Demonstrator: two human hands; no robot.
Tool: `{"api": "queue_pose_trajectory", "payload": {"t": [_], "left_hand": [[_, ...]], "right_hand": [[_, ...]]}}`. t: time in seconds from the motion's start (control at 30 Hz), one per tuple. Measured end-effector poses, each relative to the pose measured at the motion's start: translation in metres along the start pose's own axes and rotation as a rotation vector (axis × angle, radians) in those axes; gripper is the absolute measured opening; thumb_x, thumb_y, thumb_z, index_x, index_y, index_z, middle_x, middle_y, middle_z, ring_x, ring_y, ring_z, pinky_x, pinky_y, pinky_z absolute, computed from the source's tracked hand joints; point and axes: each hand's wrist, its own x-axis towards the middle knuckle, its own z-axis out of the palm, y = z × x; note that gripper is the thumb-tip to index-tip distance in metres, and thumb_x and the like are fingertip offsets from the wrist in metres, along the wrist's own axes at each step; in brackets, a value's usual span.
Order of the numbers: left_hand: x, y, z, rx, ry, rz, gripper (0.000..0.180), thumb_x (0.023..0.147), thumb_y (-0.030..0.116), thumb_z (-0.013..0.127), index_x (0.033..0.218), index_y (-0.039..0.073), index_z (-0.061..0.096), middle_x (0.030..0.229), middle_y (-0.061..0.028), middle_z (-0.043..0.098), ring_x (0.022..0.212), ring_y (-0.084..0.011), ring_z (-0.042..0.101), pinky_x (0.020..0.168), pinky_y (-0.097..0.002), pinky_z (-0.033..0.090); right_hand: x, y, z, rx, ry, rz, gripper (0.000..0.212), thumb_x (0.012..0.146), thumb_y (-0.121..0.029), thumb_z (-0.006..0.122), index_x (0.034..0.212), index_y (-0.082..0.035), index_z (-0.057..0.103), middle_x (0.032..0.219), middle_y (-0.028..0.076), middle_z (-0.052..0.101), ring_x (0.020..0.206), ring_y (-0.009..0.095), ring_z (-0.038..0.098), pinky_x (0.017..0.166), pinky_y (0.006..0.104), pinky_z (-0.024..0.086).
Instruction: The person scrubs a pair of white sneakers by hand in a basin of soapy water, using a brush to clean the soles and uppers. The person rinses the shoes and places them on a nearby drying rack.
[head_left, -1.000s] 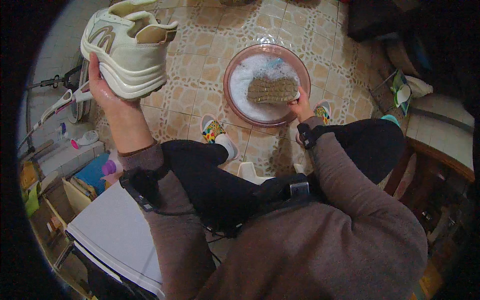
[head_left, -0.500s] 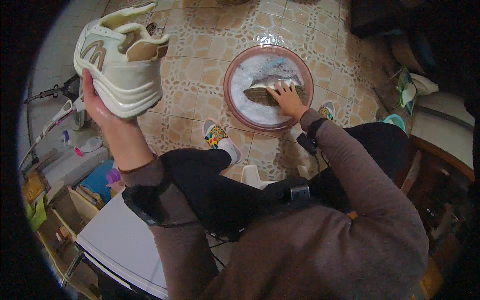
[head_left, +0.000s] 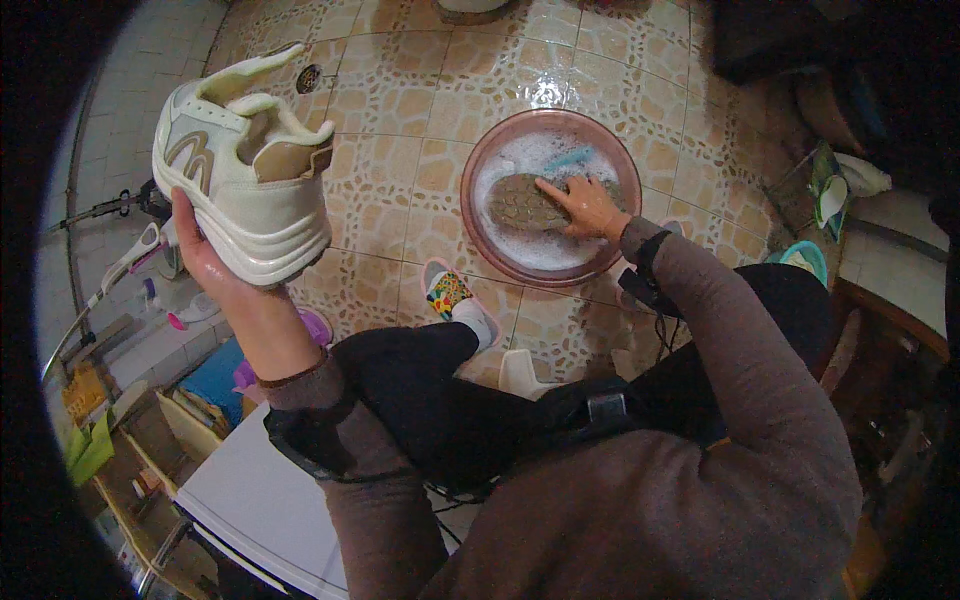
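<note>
Raised at the left is a white sneaker [head_left: 245,200] with tan trim, its tongue sticking up. My left hand [head_left: 215,265] holds it from below, the thumb along its side and the other fingers hidden. On the floor stands a reddish-brown basin [head_left: 480,245] of foamy water. In it lies another shoe [head_left: 525,203], its brown patterned sole facing up. My right hand [head_left: 592,208] is closed over one end of that sole, with one finger stretched along it. A light blue object [head_left: 570,158] shows in the suds behind the shoe; its kind is unclear.
The tiled floor [head_left: 375,165] is wet, with a round drain [head_left: 309,78] at the far left. My slippered foot [head_left: 450,295] is near the basin. A white-topped surface [head_left: 260,500] stands at lower left, and a teal container [head_left: 803,258] at the right.
The shoe in the basin has turned so that its sole faces up more fully. My right hand has shifted with it, its fingers less spread. The whole view has moved slightly.
</note>
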Motion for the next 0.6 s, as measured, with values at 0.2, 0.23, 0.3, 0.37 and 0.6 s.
{"api": "queue_pose_trajectory", "payload": {"t": [0.2, 0.23, 0.3, 0.37, 0.6], "left_hand": [[-0.002, 0.001, 0.000, -0.041, 0.003, -0.035, 0.055, 0.097, 0.036, 0.050, 0.141, 0.005, 0.044, 0.143, -0.0148, 0.048, 0.128, -0.0341, 0.049, 0.109, -0.0492, 0.039], [-0.003, 0.001, -0.001, -0.049, 0.006, -0.044, 0.054, 0.097, 0.037, 0.050, 0.141, 0.005, 0.045, 0.143, -0.0149, 0.048, 0.128, -0.0342, 0.049, 0.109, -0.0494, 0.039], [-0.002, 0.001, -0.002, -0.046, 0.006, -0.048, 0.054, 0.097, 0.037, 0.050, 0.141, 0.005, 0.045, 0.143, -0.0150, 0.048, 0.128, -0.0343, 0.049, 0.109, -0.0495, 0.039], [-0.003, 0.002, -0.001, -0.024, 0.016, -0.039, 0.054, 0.097, 0.036, 0.050, 0.141, 0.005, 0.045, 0.143, -0.0152, 0.048, 0.128, -0.0344, 0.049, 0.109, -0.0495, 0.039], [-0.012, -0.001, 0.011, 0.182, 0.101, -0.070, 0.064, 0.099, 0.048, 0.038, 0.147, 0.006, 0.037, 0.148, -0.0148, 0.042, 0.134, -0.0356, 0.042, 0.113, -0.0516, 0.032]], "right_hand": [[-0.025, -0.011, -0.008, 0.109, 0.157, 0.090, 0.100, 0.070, -0.027, 0.079, 0.154, -0.027, 0.026, 0.105, 0.020, 0.052, 0.100, 0.038, 0.051, 0.081, 0.0510, 0.042], [-0.026, -0.013, -0.005, 0.113, 0.231, 0.083, 0.099, 0.070, -0.027, 0.079, 0.154, -0.027, 0.026, 0.106, 0.020, 0.052, 0.100, 0.038, 0.051, 0.081, 0.0508, 0.042], [-0.022, -0.018, 0.004, 0.109, 0.312, 0.100, 0.098, 0.071, -0.029, 0.079, 0.153, -0.027, 0.027, 0.107, 0.021, 0.051, 0.101, 0.038, 0.050, 0.081, 0.0505, 0.042], [-0.013, -0.024, 0.015, 0.102, 0.272, 0.182, 0.097, 0.072, -0.030, 0.079, 0.153, -0.026, 0.027, 0.109, 0.021, 0.050, 0.102, 0.038, 0.050, 0.082, 0.0503, 0.042], [0.012, -0.022, 0.052, 0.147, 0.156, 0.347, 0.102, 0.072, -0.039, 0.076, 0.156, -0.029, 0.018, 0.114, 0.020, 0.048, 0.109, 0.038, 0.048, 0.080, 0.0511, 0.041]]}}
